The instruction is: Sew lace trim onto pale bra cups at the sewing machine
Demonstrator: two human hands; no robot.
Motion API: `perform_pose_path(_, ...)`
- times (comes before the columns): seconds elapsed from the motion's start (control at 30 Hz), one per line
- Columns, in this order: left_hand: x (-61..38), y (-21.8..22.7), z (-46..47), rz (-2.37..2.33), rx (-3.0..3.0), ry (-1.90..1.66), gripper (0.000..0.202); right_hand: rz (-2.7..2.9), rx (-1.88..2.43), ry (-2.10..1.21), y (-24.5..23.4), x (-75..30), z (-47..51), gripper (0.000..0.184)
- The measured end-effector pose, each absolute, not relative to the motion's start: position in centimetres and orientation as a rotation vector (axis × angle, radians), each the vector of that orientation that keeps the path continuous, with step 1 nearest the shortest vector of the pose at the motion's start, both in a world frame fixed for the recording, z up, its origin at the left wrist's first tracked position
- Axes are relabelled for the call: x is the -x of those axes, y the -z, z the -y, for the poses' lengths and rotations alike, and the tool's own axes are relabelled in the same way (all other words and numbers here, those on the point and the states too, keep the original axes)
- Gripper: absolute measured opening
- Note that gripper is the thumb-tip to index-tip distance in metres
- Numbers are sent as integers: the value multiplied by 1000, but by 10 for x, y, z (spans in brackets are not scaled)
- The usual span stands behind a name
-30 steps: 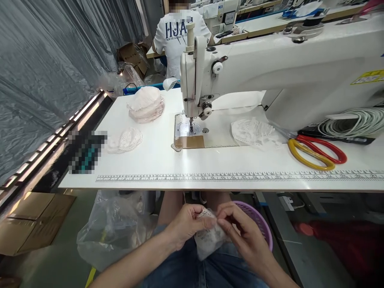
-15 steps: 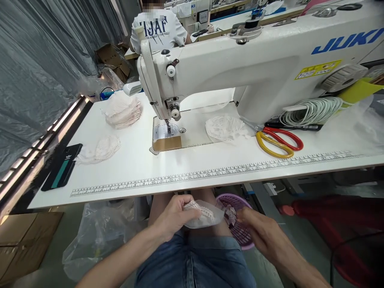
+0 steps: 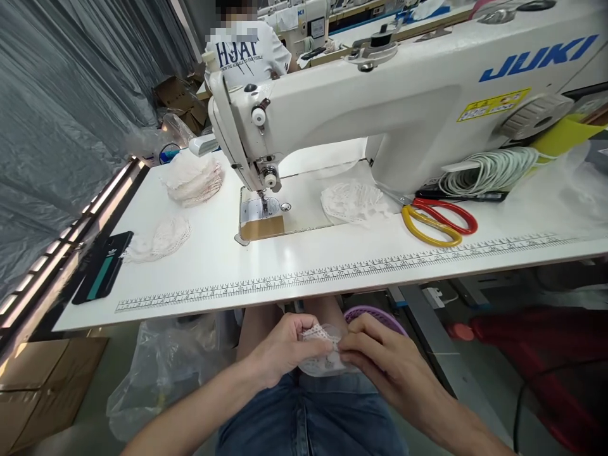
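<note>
One lace-edged piece (image 3: pixel 324 365) pinched between both our hands, over the lap (image 3: pixel 303 415).
Our left hand (image 3: pixel 284 350) grasps its left side, thumb over the lace, and our right hand (image 3: pixel 382 348) nips its right side, so neither is nearer. The piece lies on our side of the desk's (image 3: pixel 213 259) front edge, its longer run seemingly sideways, hand to hand; fingers hide part. Whether the right fingertips hold anything more, we cannot tell. On the desk we count one sewing machine (image 3: pixel 332 104), one pair of scissors (image 3: pixel 441 223), one phone (image 3: pixel 103 269), one pale fabric stack (image 3: pixel 192 178), its layers uncountable, one lacy scrap (image 3: pixel 159 240) by the phone, and one white lace bundle (image 3: pixel 352 202). One purple basket (image 3: pixel 377 313) shows beyond the right hand.
</note>
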State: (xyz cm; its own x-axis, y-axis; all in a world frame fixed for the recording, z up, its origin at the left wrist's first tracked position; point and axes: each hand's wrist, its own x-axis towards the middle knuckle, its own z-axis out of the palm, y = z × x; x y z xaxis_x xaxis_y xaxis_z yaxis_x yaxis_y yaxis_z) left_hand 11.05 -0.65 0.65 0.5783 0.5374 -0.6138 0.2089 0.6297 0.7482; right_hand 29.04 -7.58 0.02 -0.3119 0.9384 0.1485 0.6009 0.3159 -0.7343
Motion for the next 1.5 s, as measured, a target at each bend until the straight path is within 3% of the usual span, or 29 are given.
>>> perform_pose_path(0.17,-106,-4,6,-1010,-867,-248,43,2002,1383,-612,15,-290,76,23)
perform_pose_path(0.4,-95,2,0,-1004,-820,-243,41,2078,1792,-453,86,-355,106,33)
perform_pose_path(0.5,-94,3,-1,-965,-836,-228,39,2037,1900,-355,83,-367,110,37)
perform_pose_path(0.6,-95,0,-1,-939,-864,-188,38,1945,1789,-644,49,-350,98,21)
perform_pose_path(0.67,-96,-3,0,-927,-904,-167,39,1759,1569,-1103,25,-330,84,47)
perform_pose_path(0.7,-96,-5,0,-917,-936,-163,40,1682,1466,-1278,16,-320,77,52)
perform_pose_path(0.8,-92,-7,1,-884,-1042,-175,37,1461,1255,-1727,6,-295,62,30)
perform_pose_path(0.87,-87,-7,1,-870,-1086,-207,34,1345,1170,-1886,7,-286,58,29)
perform_pose_path(1.23,-67,-2,3,-794,-893,-174,39,1225,1052,-1979,-1,-284,53,31)
perform_pose_path(1.5,-82,-1,5,-838,-830,-107,37,1240,1028,-2023,3,-284,53,23)
